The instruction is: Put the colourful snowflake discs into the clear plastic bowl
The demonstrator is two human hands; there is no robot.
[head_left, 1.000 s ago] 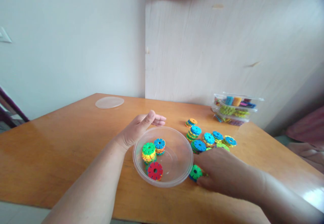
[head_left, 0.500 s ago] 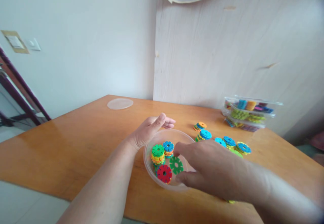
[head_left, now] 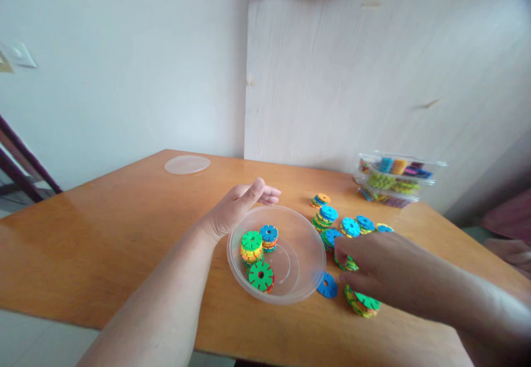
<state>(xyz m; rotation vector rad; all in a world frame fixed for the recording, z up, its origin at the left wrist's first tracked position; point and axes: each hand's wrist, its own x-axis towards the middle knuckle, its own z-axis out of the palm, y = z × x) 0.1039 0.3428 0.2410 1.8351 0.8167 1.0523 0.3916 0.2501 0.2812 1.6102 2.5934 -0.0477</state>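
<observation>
My left hand (head_left: 243, 205) rests against the far left rim of a round clear plastic tub (head_left: 309, 287), its fingers stretched out and holding nothing. Inside the tub stand stacks of notched plastic discs: a green-topped stack (head_left: 251, 241), a blue-topped stack (head_left: 269, 234) and a front stack with a green disc (head_left: 261, 276) over a red one. My right hand (head_left: 373, 262) is over the table right of the tub, thumb and fingers apart, with nothing visible in it. A single blue disc (head_left: 327, 286) lies by the tub's rim, just left of my right thumb.
More disc stacks (head_left: 326, 216) stand right of the tub, one green-topped stack (head_left: 364, 303) nearer me. Clear boxes of colourful pieces (head_left: 400, 182) are piled at the back right. A round lid (head_left: 187, 164) lies at the back left. Another person's hand (head_left: 508, 251) shows at the right edge.
My right hand has moved right, out of the tub. The green disc beside it now tops the front stack, over the red one. My left hand stays at the rim; the view has shifted slightly.
</observation>
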